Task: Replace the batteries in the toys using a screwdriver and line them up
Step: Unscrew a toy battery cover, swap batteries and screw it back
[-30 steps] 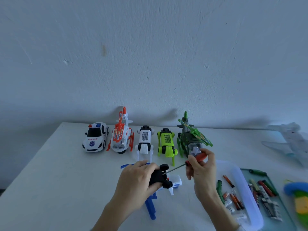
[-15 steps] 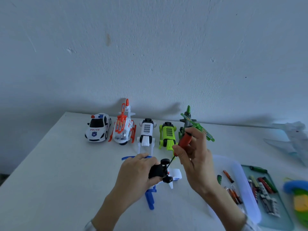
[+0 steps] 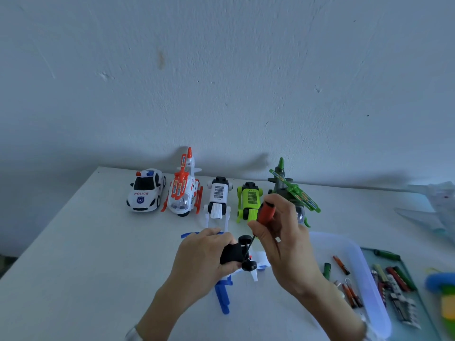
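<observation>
Two hands busy: left hand gripping toy, right hand clutching screwdriver.

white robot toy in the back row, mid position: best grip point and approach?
Grip the white robot toy across its narrow torso, coming from above with fingers down either flank. It lies flat, grille up, legs splayed toward the camera. The orange helicopter and green robot toy sit close on either side, so a sideways reach would likely knock them.
</observation>
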A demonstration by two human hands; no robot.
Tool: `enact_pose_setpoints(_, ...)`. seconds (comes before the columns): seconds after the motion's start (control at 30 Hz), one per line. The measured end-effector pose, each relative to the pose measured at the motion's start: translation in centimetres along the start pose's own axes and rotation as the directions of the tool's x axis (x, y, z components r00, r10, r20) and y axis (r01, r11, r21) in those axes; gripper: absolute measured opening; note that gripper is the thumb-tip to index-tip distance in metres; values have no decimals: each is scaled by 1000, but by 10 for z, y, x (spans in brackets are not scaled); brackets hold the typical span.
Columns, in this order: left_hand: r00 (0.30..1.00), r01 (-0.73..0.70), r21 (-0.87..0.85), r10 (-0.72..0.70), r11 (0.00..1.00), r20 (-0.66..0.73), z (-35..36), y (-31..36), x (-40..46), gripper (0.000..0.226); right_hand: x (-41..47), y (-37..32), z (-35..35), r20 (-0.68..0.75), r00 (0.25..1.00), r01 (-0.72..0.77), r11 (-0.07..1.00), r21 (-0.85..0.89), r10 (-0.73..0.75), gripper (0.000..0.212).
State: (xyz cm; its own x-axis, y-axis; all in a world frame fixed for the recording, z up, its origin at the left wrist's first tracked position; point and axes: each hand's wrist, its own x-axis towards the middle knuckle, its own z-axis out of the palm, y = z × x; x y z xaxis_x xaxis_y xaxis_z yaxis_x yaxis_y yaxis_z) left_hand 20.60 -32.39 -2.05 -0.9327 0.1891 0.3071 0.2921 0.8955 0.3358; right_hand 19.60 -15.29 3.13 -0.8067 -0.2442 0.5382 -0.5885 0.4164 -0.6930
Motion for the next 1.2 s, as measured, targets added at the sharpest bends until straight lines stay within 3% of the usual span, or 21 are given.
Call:
enact_pose_setpoints(0.2,1000,1,6,-1,1000,9,4,-3,1,36,5,-1,0,-15,1000,16,1000,23,-16,40)
enact_pose_setpoints(0.47,997,-33,28,35,999,-67,2,-1,-1,32,11,-8,-6,-191,981,51,994,100,-31,25)
enact_pose_setpoints(0.53,996,-39,33,42,999,-81,3,0,-2,32,14,-11,-8,-167,986,17,988,155,9,21)
enact_pose_setpoints(0.77,998,-28,31,30,999,-58,5,-1,-2,34,27,-18,-16,117,983,-177,896,406,142,20)
enact_pose_setpoints(0.93,999,-8,23,9,1000,-40,6,-2,-3,33,36,-18,-9,44,981,-188,864,467,189,29)
enact_pose_setpoints(1.07,998,-33,36,35,999,-57,6,-2,-3,32,37,-11,-6,45,983,-178,863,473,178,17)
enact_pose_setpoints(1.2,995,-57,64,61,996,-74,4,-2,-3,33,35,-3,-8,94,988,-155,790,594,123,10)
